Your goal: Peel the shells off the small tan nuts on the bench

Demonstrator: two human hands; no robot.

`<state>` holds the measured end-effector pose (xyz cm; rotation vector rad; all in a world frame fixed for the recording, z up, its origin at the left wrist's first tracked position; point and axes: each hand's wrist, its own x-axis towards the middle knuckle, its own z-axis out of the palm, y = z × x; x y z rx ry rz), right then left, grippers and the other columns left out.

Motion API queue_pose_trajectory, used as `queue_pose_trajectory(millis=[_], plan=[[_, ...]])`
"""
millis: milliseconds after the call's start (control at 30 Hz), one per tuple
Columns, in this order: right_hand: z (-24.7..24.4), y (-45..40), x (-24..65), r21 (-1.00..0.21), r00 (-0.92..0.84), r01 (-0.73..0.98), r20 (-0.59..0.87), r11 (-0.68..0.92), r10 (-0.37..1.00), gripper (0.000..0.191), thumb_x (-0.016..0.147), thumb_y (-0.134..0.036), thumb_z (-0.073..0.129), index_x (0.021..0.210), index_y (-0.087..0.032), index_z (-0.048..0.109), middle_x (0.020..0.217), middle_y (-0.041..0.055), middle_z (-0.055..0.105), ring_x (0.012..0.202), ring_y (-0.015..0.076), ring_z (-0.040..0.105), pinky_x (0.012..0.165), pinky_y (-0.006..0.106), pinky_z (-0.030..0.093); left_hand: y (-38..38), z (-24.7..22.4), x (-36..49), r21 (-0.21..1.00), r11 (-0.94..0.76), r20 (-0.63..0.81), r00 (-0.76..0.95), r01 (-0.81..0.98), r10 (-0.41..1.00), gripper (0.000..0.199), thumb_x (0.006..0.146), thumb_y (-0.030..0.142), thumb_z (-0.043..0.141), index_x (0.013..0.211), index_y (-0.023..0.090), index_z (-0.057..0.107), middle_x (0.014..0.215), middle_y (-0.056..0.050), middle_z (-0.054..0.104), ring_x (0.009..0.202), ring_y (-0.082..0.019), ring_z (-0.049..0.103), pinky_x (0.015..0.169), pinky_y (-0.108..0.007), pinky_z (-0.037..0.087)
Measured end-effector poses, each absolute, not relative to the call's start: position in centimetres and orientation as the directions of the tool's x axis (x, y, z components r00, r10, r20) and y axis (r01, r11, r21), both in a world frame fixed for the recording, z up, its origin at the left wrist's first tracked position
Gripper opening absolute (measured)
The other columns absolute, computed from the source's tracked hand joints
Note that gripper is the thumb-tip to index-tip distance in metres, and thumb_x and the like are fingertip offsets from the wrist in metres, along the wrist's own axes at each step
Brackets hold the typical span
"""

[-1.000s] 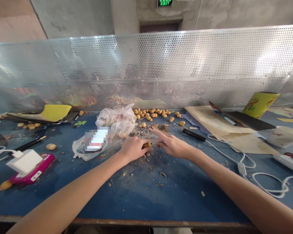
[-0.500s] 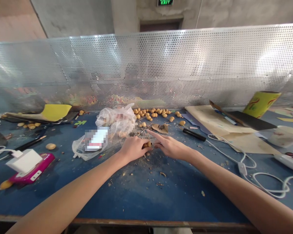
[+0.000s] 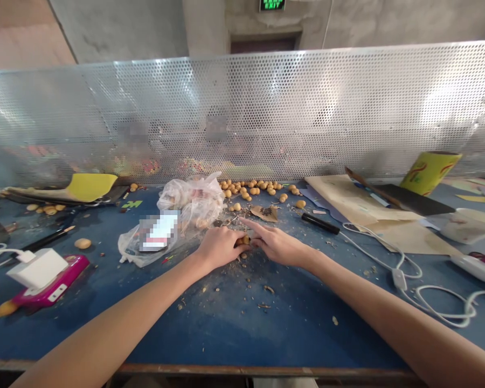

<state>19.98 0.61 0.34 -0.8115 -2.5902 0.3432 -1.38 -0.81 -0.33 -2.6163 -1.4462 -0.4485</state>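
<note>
My left hand is closed, thumb and fingers pinching a small tan gourd low over the middle of the table. A dark spot shows on the gourd's visible side. My right hand meets it from the right, its index finger stretched out and pointing left, the other fingers curled in beside the gourd. What those curled fingers grip, if anything, is hidden. Beyond the hands lie several similar gourds and a dry brown leaf-like scrap. Crumbs and shavings are strewn around and below the hands.
Left of my hands are a clear plastic bag, a phone and a magenta power strip with a white charger. To the right are a black cylindrical tool, a looped white cable and brown paper. A perforated metal screen stands behind.
My right hand has shifted slightly left, closer to the gourd, and its index finger has dipped a little. My left hand stays nearly in place on the gourd.
</note>
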Motion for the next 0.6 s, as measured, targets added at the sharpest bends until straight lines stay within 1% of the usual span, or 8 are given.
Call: queue_pose_trajectory(millis=[67, 133, 233, 300, 433, 600], plan=[[0.22, 0.78, 20.0, -0.335, -0.742, 0.488, 0.327, 0.806, 0.585, 0.059, 0.097, -0.019, 0.039, 0.154, -0.02, 0.021, 0.092, 0.0075, 0.069, 0.089, 0.0219, 0.066, 0.08, 0.039, 0.053, -0.83, -0.33, -1.43, 0.036, -0.54, 0.315, 0.503, 0.841, 0.805, 0.035, 0.09, 0.054, 0.054, 0.094, 0.025, 0.072, 0.076, -0.004, 0.073, 0.071, -0.023, 0.067, 0.058, -0.029, 0.045], [0.35, 0.93, 20.29, -0.334, -0.726, 0.483, 0.364, 0.81, 0.583, 0.054, 0.097, -0.017, 0.039, 0.15, -0.02, 0.03, 0.091, 0.0066, 0.069, 0.087, 0.0207, 0.066, 0.08, 0.038, 0.053, -0.79, -0.34, -1.52, 0.057, -0.544, 0.333, 0.497, 0.837, 0.801, 0.033, 0.089, 0.052, 0.056, 0.099, 0.025, 0.071, 0.081, -0.004, 0.074, 0.073, -0.022, 0.068, 0.06, -0.029, 0.046], [0.65, 1.05, 20.76, -0.349, -0.686, 0.461, 0.443, 0.816, 0.577, 0.043, 0.098, -0.016, 0.038, 0.139, -0.02, 0.046, 0.096, 0.0072, 0.069, 0.086, 0.0181, 0.066, 0.08, 0.036, 0.054, -0.61, -0.35, -1.71, 0.13, -0.561, 0.389, 0.479, 0.817, 0.787, 0.033, 0.088, 0.049, 0.058, 0.107, 0.025, 0.069, 0.092, -0.004, 0.074, 0.079, -0.02, 0.068, 0.064, -0.029, 0.048], [0.73, 1.09, 20.84, -0.348, -0.668, 0.438, 0.49, 0.828, 0.56, 0.038, 0.098, -0.017, 0.039, 0.134, -0.02, 0.052, 0.103, 0.0085, 0.069, 0.09, 0.0178, 0.066, 0.082, 0.035, 0.055, -0.46, -0.38, -1.83, 0.191, -0.586, 0.427, 0.471, 0.788, 0.772, 0.032, 0.088, 0.046, 0.06, 0.111, 0.024, 0.068, 0.098, -0.003, 0.073, 0.085, -0.02, 0.068, 0.067, -0.028, 0.049], [0.53, 1.18, 20.63, -0.307, -0.678, 0.417, 0.521, 0.855, 0.518, 0.035, 0.098, -0.018, 0.041, 0.128, -0.022, 0.058, 0.111, 0.0079, 0.069, 0.1, 0.0196, 0.065, 0.088, 0.037, 0.054, -0.19, -0.55, -1.92, 0.286, -0.651, 0.46, 0.495, 0.703, 0.737, 0.032, 0.09, 0.038, 0.061, 0.117, 0.022, 0.064, 0.109, -0.005, 0.071, 0.094, -0.019, 0.067, 0.078, -0.03, 0.051], [0.23, 1.35, 20.61, -0.279, -0.689, 0.418, 0.523, 0.865, 0.502, 0.033, 0.098, -0.019, 0.043, 0.127, -0.023, 0.059, 0.116, 0.0069, 0.069, 0.103, 0.0196, 0.064, 0.091, 0.038, 0.053, -0.06, -0.81, -1.86, 0.365, -0.689, 0.437, 0.538, 0.626, 0.721, 0.029, 0.094, 0.034, 0.054, 0.117, 0.02, 0.064, 0.107, -0.006, 0.07, 0.092, -0.018, 0.065, 0.082, -0.03, 0.05]])
